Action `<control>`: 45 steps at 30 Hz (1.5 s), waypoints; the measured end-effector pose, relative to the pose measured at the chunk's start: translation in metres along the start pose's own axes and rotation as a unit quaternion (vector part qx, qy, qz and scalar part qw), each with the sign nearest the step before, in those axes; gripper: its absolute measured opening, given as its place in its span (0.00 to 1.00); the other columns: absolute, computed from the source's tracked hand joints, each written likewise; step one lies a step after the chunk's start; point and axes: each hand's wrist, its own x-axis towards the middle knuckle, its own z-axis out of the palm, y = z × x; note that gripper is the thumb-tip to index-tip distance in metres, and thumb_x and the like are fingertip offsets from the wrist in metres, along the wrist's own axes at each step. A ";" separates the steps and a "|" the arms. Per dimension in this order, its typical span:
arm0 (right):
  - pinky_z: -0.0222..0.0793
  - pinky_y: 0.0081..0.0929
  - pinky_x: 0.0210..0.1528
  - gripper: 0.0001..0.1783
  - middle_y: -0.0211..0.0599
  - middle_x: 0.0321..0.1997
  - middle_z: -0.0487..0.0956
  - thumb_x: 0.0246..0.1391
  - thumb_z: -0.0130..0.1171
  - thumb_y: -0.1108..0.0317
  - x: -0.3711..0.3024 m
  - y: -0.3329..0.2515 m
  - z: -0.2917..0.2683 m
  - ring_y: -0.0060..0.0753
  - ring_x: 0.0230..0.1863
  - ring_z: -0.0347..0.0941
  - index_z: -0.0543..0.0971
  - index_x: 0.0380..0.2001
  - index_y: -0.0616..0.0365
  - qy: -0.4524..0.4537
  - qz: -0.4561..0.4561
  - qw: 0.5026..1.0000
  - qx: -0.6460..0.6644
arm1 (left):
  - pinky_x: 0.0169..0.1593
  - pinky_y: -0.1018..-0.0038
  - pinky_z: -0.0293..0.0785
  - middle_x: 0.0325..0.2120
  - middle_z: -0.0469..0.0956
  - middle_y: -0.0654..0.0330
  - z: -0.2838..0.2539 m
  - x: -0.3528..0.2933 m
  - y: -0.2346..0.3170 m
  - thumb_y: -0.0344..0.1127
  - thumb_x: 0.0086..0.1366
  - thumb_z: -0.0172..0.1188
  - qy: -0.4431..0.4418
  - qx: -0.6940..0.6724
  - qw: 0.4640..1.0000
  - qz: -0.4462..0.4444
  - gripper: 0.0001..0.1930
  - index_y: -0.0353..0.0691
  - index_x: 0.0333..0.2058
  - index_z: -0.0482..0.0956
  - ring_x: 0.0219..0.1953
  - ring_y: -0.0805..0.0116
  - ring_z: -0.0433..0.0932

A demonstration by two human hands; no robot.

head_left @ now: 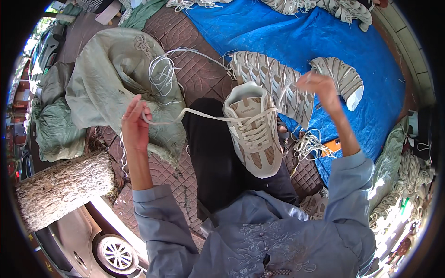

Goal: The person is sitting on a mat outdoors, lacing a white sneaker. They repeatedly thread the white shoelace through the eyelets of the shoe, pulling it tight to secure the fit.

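A beige and white sneaker [256, 132] rests on my lap, its toe toward me and its front laced in a criss-cross. From its left side a flat cream shoelace [204, 113] stretches across to my left hand [136, 123], whose fingers are closed on it. My right hand [320, 85] is raised to the right of the sneaker, slightly smeared by motion, with its fingers pinched together. A pale strand of the lace seems to run from the sneaker's right side up to those fingertips.
Rows of similar sneakers [269, 76] lie on a blue tarp [371, 55]. Loose white laces [309, 147] lie by an orange object [332, 146]. A pale sack [102, 78] bears a coil of white cord [162, 76]. At left are a tree trunk [69, 187] and a car wheel [117, 254].
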 end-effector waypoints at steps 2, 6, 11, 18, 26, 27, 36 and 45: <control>0.68 0.22 0.27 0.06 0.37 0.24 0.76 0.43 0.54 0.71 -0.006 -0.027 0.044 0.30 0.24 0.72 0.77 0.23 0.63 -0.056 0.020 0.998 0.027 | 0.24 0.81 0.67 0.23 0.72 0.62 0.030 -0.017 -0.001 0.25 0.56 0.52 -0.013 0.045 0.999 0.018 0.16 0.33 0.45 0.68 0.21 0.75 0.70; 0.69 0.27 0.26 0.09 0.33 0.21 0.74 0.36 0.56 0.74 -0.009 -0.041 0.087 0.31 0.24 0.72 0.75 0.27 0.59 -0.116 -0.108 0.962 -0.224 | 0.23 0.82 0.66 0.22 0.73 0.62 0.059 -0.038 -0.015 0.25 0.55 0.52 -0.099 0.105 0.989 0.013 0.15 0.36 0.43 0.71 0.20 0.77 0.70; 0.67 0.27 0.20 0.05 0.32 0.17 0.69 0.31 0.53 0.73 -0.008 -0.038 0.103 0.31 0.21 0.71 0.69 0.18 0.56 -0.155 -0.194 0.892 -0.378 | 0.22 0.82 0.66 0.20 0.72 0.63 0.071 -0.051 -0.042 0.25 0.54 0.52 -0.149 0.148 0.976 -0.060 0.14 0.36 0.42 0.72 0.19 0.78 0.70; 0.65 0.25 0.17 0.04 0.31 0.15 0.66 0.30 0.52 0.71 0.009 -0.038 0.102 0.27 0.16 0.68 0.68 0.13 0.56 -0.088 -0.277 0.876 -0.385 | 0.23 0.84 0.64 0.22 0.73 0.64 0.106 -0.064 -0.053 0.23 0.56 0.51 -0.239 0.301 0.920 0.078 0.13 0.38 0.41 0.73 0.21 0.80 0.69; 0.63 0.28 0.18 0.08 0.32 0.15 0.64 0.29 0.55 0.74 -0.016 -0.043 0.112 0.33 0.16 0.66 0.65 0.14 0.56 0.087 -0.160 0.945 -0.270 | 0.23 0.69 0.70 0.22 0.68 0.56 0.158 -0.067 -0.079 0.29 0.46 0.57 -0.310 0.564 0.696 0.320 0.06 0.38 0.24 0.71 0.24 0.63 0.75; 0.63 0.29 0.19 0.08 0.33 0.15 0.64 0.30 0.55 0.75 -0.019 -0.043 0.113 0.34 0.17 0.66 0.65 0.14 0.56 0.106 -0.152 0.950 -0.252 | 0.23 0.69 0.70 0.22 0.68 0.57 0.162 -0.070 -0.083 0.29 0.45 0.57 -0.301 0.570 0.683 0.344 0.06 0.38 0.23 0.70 0.24 0.63 0.74; 0.65 0.30 0.22 0.07 0.35 0.17 0.68 0.29 0.55 0.76 -0.031 -0.037 0.120 0.35 0.20 0.69 0.69 0.18 0.59 0.116 -0.084 0.972 -0.186 | 0.24 0.73 0.72 0.28 0.70 0.62 0.172 -0.084 -0.116 0.29 0.41 0.61 -0.241 0.627 0.625 0.398 0.10 0.41 0.25 0.70 0.26 0.66 0.75; 0.70 0.25 0.29 0.10 0.37 0.29 0.77 0.39 0.59 0.73 -0.031 -0.031 0.108 0.38 0.28 0.74 0.76 0.30 0.59 0.064 0.019 0.996 -0.059 | 0.24 0.74 0.72 0.29 0.72 0.59 0.160 -0.084 -0.120 0.22 0.42 0.58 -0.201 0.516 0.650 0.520 0.09 0.38 0.25 0.71 0.23 0.64 0.76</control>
